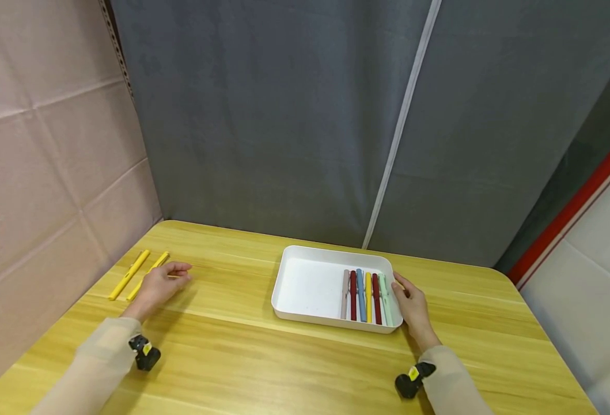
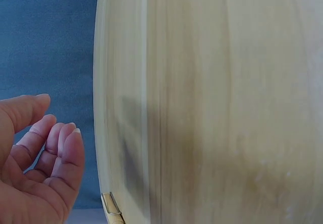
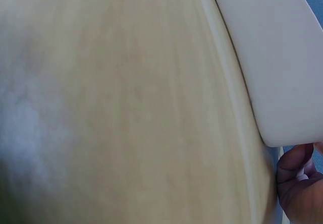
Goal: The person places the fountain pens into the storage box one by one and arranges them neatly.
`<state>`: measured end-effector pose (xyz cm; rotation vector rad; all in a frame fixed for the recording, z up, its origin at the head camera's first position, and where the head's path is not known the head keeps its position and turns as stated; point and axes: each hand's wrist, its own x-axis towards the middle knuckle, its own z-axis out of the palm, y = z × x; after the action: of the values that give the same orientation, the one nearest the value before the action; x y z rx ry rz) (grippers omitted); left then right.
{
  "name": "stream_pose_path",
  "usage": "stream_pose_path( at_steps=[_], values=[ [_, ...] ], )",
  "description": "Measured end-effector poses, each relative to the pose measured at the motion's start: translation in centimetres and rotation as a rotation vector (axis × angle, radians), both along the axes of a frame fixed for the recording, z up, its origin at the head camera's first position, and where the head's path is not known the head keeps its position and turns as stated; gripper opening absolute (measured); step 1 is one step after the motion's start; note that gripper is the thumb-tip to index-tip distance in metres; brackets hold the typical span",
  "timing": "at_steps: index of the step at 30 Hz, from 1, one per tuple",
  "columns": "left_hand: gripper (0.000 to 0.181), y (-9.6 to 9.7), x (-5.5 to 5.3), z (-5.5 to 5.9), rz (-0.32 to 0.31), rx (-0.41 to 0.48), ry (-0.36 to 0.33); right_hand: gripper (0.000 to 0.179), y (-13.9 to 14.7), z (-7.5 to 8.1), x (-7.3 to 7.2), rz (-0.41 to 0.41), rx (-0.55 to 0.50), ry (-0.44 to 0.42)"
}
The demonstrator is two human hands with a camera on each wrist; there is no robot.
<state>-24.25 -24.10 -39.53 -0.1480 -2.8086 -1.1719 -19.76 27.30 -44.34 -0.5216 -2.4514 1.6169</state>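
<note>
My left hand (image 1: 160, 288) is above the table at the left, fingers loosely bent, nothing between them. Two yellow pens are beside it: one pen (image 1: 129, 275) lies farther left, and the other pen (image 1: 163, 259) is partly hidden behind the hand. A pen's clip end (image 2: 113, 209) shows at the bottom of the left wrist view. A white tray (image 1: 305, 316) stands right of centre, and my right hand (image 1: 413, 308) holds its right edge. In the right wrist view, bent fingers (image 3: 295, 166) meet the tray's outer wall (image 3: 282, 82); the grip is partly cut off.
Several pens lie side by side in the tray's right half: a greyish-pink pen (image 1: 345, 294), dark red ones, a blue pen (image 1: 361, 295), a yellow pen (image 1: 369, 297) and a light green pen (image 1: 385, 300). A grey curtain (image 1: 284, 127) hangs behind the wooden table (image 1: 242, 357).
</note>
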Motion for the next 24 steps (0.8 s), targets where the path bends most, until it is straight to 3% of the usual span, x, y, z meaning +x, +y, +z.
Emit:
stream_pose_path(
  at_steps=[9,15,24],
  values=[
    [0.033,-0.9,-0.1,0.1,0.008,-0.016,0.023,0.046,0.1,0.0,-0.1,0.011,0.012,-0.027],
    [0.036,-1.6,0.0,0.2,0.014,-0.006,0.002,0.044,0.1,0.0,-0.1,0.019,0.015,-0.024],
    [0.039,-2.7,0.0,0.5,0.032,-0.013,-0.012,0.049,-0.2,0.0,0.1,0.019,0.017,0.025]
  ],
)
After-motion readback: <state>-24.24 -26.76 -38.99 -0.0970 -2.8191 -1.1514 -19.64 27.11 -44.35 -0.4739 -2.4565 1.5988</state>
